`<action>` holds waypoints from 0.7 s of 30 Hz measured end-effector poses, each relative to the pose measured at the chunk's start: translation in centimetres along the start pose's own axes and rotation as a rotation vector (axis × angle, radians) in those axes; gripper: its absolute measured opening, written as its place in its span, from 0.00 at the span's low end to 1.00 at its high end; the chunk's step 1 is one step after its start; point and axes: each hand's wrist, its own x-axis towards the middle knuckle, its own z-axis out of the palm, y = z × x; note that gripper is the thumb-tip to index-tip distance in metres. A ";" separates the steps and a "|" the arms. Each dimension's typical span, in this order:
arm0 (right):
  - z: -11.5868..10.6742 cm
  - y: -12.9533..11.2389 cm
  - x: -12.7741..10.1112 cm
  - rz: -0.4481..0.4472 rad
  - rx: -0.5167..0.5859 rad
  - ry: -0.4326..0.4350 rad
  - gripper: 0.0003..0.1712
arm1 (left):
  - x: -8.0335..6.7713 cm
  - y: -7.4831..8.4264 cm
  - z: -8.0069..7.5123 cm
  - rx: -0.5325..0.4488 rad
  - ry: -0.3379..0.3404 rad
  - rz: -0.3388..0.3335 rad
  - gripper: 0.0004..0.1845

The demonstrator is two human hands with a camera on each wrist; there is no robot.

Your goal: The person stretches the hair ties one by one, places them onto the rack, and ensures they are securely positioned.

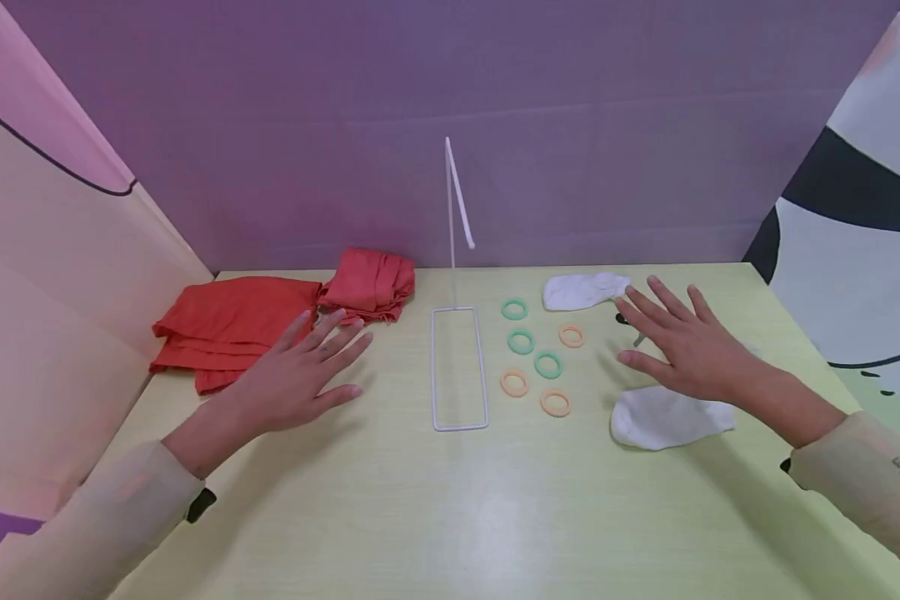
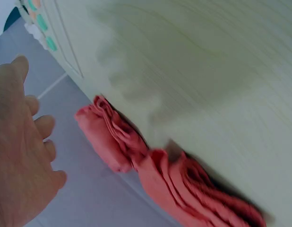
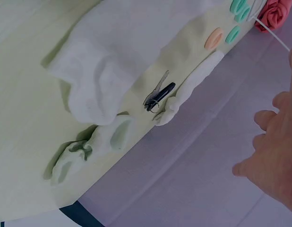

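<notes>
Nothing started, by the look of it. Left hand hovers flat over the surface, fingers spread, holding nothing, just right of the red cloths. Right hand likewise: fingers spread, empty, hovering well right of the white stand.

Relative to the stand: six rings lie loose just to its right, three green, three orange, none on the slanted rod. Beyond the rings, one white sock toward the back, another toward the front, under the right wrist. A key lies between the socks, below the right palm.

My read: all things still lie untouched.
</notes>
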 end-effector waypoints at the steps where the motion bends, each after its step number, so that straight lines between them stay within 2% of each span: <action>1: -0.1 0.0 0.1 0.002 0.011 -0.009 0.46 | 0.4 0.2 0.0 -0.026 -0.013 -0.007 0.42; 5: -0.4 -0.1 0.6 0.000 0.041 -0.033 0.45 | 2.4 1.3 0.3 -0.163 -0.072 -0.021 0.40; 9: -0.8 -0.8 1.3 0.005 0.038 -0.070 0.44 | 4.4 2.7 1.3 -0.268 -0.121 -0.027 0.39; 15: -0.3 -2.2 2.9 0.033 0.066 -0.148 0.42 | 6.1 4.6 3.2 -0.314 -0.165 -0.067 0.38; 21: 0.0 -3.1 5.4 0.017 0.129 -0.163 0.40 | 6.6 5.8 3.9 -0.301 -0.155 -0.107 0.37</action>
